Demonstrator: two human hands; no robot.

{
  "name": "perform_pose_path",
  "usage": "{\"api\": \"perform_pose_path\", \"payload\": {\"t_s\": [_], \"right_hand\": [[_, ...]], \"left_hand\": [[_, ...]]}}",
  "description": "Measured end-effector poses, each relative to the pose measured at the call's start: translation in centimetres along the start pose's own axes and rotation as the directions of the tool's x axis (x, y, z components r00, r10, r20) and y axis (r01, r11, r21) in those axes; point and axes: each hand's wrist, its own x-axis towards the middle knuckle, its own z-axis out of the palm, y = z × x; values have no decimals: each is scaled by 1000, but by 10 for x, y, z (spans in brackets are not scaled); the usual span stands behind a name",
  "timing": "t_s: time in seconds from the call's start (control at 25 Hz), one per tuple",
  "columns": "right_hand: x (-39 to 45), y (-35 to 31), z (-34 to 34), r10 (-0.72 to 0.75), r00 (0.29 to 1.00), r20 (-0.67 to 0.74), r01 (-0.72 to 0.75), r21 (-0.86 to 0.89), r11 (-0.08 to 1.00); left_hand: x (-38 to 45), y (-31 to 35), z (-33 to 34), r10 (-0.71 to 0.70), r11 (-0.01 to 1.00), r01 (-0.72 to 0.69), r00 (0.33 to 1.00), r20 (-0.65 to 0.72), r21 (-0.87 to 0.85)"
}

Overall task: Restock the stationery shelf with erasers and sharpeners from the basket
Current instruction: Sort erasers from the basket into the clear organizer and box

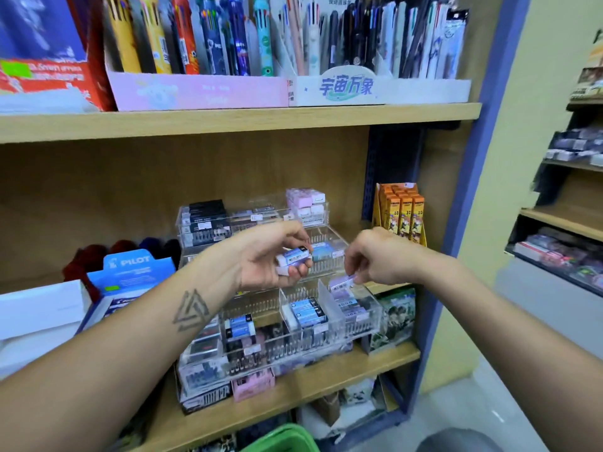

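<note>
Head view, left hand (270, 256) curled around a few small erasers (293, 256) before the clear tiered organiser (329, 308), right hand (375, 259) pinching a lilac eraser (342, 282) over its right compartment, green basket (284, 440) at bottom edge.

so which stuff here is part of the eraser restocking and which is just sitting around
Part of the job:
left hand gripping erasers
right hand pinching a purple eraser
clear acrylic organizer
green basket

Just sitting around:
pen display boxes
Pilot box
orange pencil packs
</note>
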Motion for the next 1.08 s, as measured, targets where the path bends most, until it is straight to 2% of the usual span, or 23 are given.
{"api": "perform_pose_path", "payload": {"t_s": [0.16, 0.36, 0.48, 0.64, 1.08], "right_hand": [[-2, -3, 17, 2, 999, -44, -4, -51, 999], [-9, -6, 18, 6, 1000, -30, -7, -35, 999], [-17, -1, 0, 36, 999, 34, -37, 10, 999], [-18, -3, -8, 22, 985, 169, -19, -22, 1000], [-8, -15, 4, 50, 954, 295, -25, -91, 996]], "left_hand": [[-4, -12, 0, -23, 996, 30, 996, 83, -79], [-4, -19, 0, -4, 999, 8, 996, 93, -35], [-4, -23, -2, -4, 1000, 5, 997, 79, -11], [-3, -27, 3, 6, 1000, -6, 998, 64, -10], [-11, -26, 7, 31, 999, -31, 999, 45, 16]]}}
